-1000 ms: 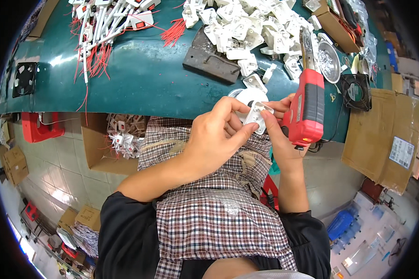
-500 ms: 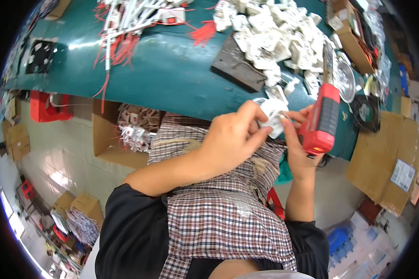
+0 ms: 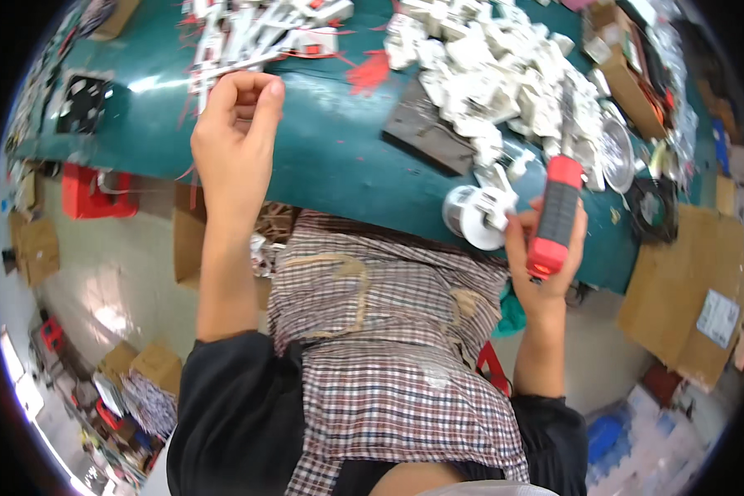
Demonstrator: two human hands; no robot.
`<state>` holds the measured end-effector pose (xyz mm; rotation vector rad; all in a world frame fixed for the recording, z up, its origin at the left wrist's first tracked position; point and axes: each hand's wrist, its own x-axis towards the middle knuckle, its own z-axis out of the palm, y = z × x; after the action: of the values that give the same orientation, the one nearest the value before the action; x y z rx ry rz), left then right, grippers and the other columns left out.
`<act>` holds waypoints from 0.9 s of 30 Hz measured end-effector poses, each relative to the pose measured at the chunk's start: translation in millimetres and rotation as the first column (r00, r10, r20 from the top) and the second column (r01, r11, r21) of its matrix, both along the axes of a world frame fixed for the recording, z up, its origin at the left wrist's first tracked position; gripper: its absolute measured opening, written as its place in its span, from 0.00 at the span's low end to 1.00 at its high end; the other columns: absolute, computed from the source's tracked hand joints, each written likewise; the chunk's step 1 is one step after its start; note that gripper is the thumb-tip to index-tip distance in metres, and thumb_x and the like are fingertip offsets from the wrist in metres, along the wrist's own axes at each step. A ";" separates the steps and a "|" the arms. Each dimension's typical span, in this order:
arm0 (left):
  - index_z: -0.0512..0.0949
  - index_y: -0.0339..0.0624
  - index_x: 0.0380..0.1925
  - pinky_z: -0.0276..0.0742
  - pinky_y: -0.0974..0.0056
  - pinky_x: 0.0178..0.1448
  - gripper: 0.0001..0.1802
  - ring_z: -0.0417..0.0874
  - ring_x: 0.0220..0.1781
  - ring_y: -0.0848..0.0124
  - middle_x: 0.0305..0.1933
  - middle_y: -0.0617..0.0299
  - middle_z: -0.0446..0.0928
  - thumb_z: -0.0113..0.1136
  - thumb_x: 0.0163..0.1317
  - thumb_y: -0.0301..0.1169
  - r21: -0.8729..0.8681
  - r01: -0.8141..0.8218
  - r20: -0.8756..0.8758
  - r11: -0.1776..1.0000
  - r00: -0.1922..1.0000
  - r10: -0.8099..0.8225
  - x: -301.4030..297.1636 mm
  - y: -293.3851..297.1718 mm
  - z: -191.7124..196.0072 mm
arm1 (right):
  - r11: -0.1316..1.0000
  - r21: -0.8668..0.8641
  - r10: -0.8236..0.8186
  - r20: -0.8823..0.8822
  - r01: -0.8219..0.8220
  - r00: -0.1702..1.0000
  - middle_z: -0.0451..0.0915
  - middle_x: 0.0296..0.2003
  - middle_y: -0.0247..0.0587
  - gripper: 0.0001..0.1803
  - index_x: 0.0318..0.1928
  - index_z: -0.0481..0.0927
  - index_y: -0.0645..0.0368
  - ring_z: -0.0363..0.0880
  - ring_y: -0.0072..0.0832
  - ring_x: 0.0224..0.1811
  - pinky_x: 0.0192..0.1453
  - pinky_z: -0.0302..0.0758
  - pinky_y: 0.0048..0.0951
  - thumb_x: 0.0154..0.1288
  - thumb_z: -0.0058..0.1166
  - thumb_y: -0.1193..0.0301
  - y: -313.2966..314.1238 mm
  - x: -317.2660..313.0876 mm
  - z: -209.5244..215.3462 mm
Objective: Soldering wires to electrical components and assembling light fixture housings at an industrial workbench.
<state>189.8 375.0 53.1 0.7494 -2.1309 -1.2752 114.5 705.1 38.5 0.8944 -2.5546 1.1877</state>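
My left hand (image 3: 238, 153) is raised over the near end of a bundle of white cables (image 3: 260, 41) with red wire ends. Its fingers curl loosely with the thumb apart, and I see nothing in them. In my right hand (image 3: 566, 269) lies a red-and-black handled tool (image 3: 553, 211), its metal shaft pointing away from me. The right thumb and fingertips also pinch a small white plastic piece (image 3: 494, 202). That piece overlaps a white spool (image 3: 474, 227) at the table's near edge; whether they touch I cannot tell.
A heap of white plastic housings (image 3: 504, 74) covers the far right of the green table (image 3: 331, 157), beside a dark metal block (image 3: 428, 128). A round clear dish (image 3: 616, 157) and a cardboard box (image 3: 628, 78) stand farther right. Below the edge is an open carton (image 3: 188, 240).
My left hand has left the white piece and moved far left and up to the cables. The right hand keeps the tool and white piece, with the tool shifted slightly left.
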 end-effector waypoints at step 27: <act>0.75 0.40 0.44 0.83 0.58 0.48 0.30 0.85 0.48 0.54 0.49 0.50 0.81 0.82 0.40 0.22 -0.222 0.514 -0.329 0.828 0.760 -0.560 -7.4 159.0 -32.8 | 0.929 -0.328 0.017 0.499 0.170 0.867 0.76 0.46 0.44 0.32 0.58 0.66 0.66 0.88 0.29 0.41 0.40 0.84 0.26 0.56 0.69 0.88 -3.6 7.4 11.0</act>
<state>182.4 534.1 20.4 -0.1984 -2.1267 -1.4101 122.0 701.5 49.5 0.4313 -2.5434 1.9959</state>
